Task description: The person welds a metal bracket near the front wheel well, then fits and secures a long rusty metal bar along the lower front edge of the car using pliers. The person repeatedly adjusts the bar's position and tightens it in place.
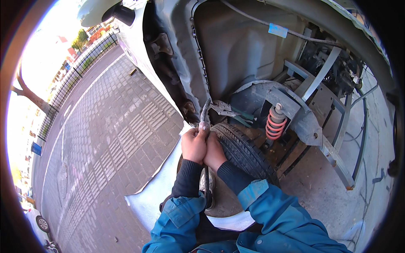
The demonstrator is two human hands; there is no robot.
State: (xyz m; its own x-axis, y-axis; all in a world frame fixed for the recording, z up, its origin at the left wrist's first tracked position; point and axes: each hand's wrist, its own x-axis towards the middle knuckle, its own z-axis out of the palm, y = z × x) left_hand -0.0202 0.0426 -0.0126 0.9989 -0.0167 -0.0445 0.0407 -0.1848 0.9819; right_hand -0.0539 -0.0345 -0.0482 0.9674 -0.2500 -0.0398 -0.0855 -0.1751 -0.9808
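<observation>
Both my hands are closed together in the middle, wrapped round a welding torch (204, 114) with a bent neck. My left hand (193, 146) lies over its grip, and my right hand (215, 151) presses close against it from the right. Upward points the torch's tip, near the lower end of a bare metal seam (198, 55) on a car body. Locking pliers (230, 110) with green handles are clamped by that seam, just right of the tip. A dark cable (206, 181) hangs below my hands. Whether the tip touches metal I cannot tell.
A tyre (249, 152) lies right beside my hands. Behind it stand a red coil spring (275, 124) and a metal frame rail (335, 162). A white sheet (147, 202) is under my feet. Paving (109, 156) stretches left toward a black fence (78, 69).
</observation>
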